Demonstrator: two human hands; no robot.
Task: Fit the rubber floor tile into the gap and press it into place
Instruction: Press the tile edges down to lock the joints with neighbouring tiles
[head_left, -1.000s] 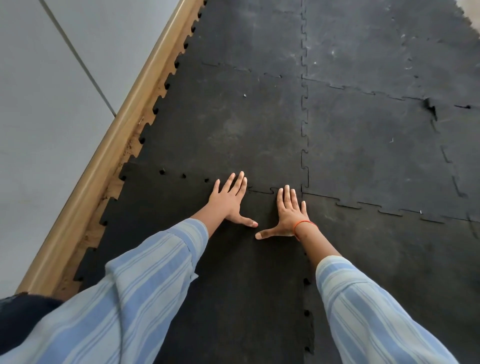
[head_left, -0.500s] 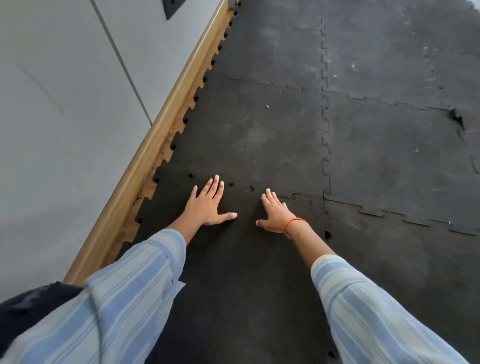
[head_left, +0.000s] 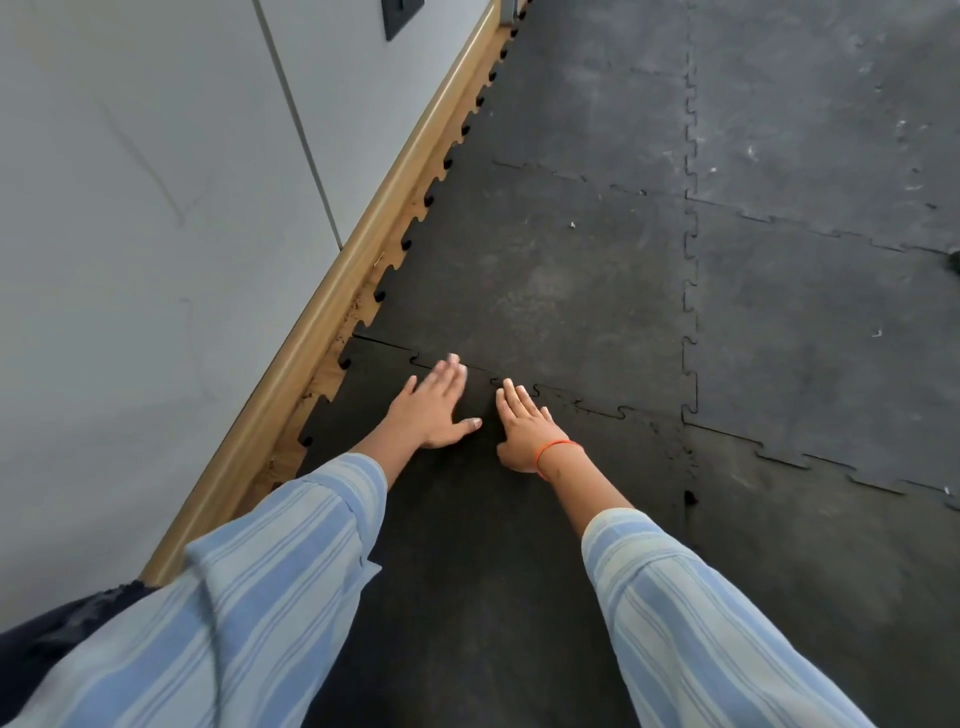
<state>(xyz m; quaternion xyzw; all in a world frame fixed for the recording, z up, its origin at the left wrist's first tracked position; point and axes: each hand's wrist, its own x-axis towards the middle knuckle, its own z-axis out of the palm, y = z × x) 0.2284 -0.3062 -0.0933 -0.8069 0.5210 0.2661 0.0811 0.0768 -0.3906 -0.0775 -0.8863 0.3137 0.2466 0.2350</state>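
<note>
While both palms lie flat on the dark rubber tile (head_left: 467, 545), the pressing step is judged to be in hand, the fitting itself being largely done. At the far left a grey wall (head_left: 130, 234) is met by a wooden skirting (head_left: 311, 332), and between skirting and rubber a strip of bare wood-toned floor (head_left: 324, 376) is left showing, edged by the tile's jigsaw tabs. The tile is seen lying in the gap just beside this strip, its far edge meshed with the neighbouring tile (head_left: 545, 280) along an interlocking seam (head_left: 582, 402). The left hand (head_left: 431, 410) is laid open, fingers held close together with the tips at the seam and the thumb spread to the right; nothing is gripped. Just beside it, the right hand (head_left: 524, 428), marked by an orange band (head_left: 556, 447) at the wrist, is likewise laid open with fingers together and nothing held. Further right, the seam is seen to run to a corner where four tiles meet, and a small dark opening (head_left: 690, 498) is visible on the tile's right edge, so that joint is judged not fully seated. The next move is thought to call for pressure carried rightward along the seam and down that right edge. Ample open room is offered by the laid floor (head_left: 831, 312) to the right; little is offered to the left.
</note>
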